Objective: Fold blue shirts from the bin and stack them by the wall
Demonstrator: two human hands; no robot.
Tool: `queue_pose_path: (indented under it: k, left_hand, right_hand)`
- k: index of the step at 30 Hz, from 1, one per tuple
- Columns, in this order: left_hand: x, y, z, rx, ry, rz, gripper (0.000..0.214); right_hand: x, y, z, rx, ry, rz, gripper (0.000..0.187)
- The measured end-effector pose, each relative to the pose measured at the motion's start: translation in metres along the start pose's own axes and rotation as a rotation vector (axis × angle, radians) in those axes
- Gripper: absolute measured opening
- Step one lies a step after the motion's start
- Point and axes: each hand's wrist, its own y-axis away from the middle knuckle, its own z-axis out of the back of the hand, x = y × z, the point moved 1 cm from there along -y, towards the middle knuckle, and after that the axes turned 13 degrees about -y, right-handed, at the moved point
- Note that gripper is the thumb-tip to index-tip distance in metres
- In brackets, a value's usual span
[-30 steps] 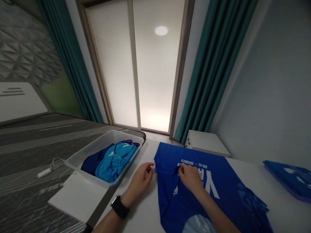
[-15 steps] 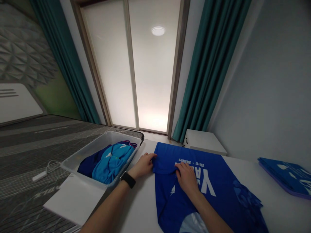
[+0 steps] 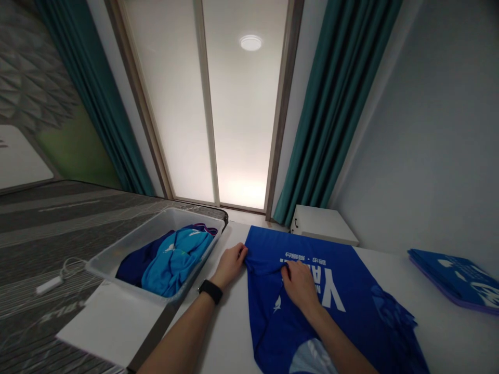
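Note:
A blue printed T-shirt (image 3: pixel 351 285) lies spread on the white table, its white lettering upside down to me. My left hand (image 3: pixel 231 265), with a black watch on the wrist, pinches the shirt's left edge near the far corner. My right hand (image 3: pixel 301 283) has its fingers closed on a gathered fold of the cloth beside the lettering. Between both hands the fabric is bunched into a ridge. The fingertips of the right hand are partly hidden in the cloth.
Left of the table, a translucent bin (image 3: pixel 117 241) holds crumpled blue clothes (image 3: pixel 177 262). A folded blue stack (image 3: pixel 456 275) sits at the table's right. A white cabinet (image 3: pixel 323 226) stands behind the table. A white power strip (image 3: pixel 50 284) with a cord lies at far left.
My left hand's fingers have closed more on the shirt's edge, and my right fingers have curled into the cloth. The fold between them has become a bunched ridge. The view has shifted slightly.

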Motion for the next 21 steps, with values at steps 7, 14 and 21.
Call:
queue_pose_path:
  k: [7,14,21]
  left_hand:
    - [0.006,0.006,0.01,0.067,0.078,-0.106,0.034]
    - [-0.001,0.016,0.017,0.086,-0.121,-0.206,0.026]
    - [-0.008,-0.01,0.012,0.049,-0.237,-0.123,0.028]
  right_hand:
    - [-0.008,0.005,0.0,-0.032,0.016,0.108,0.03]
    - [-0.006,-0.001,-0.001,0.022,-0.017,0.172,0.022]
    - [-0.014,-0.005,-0.006,-0.065,-0.229,0.104,0.021]
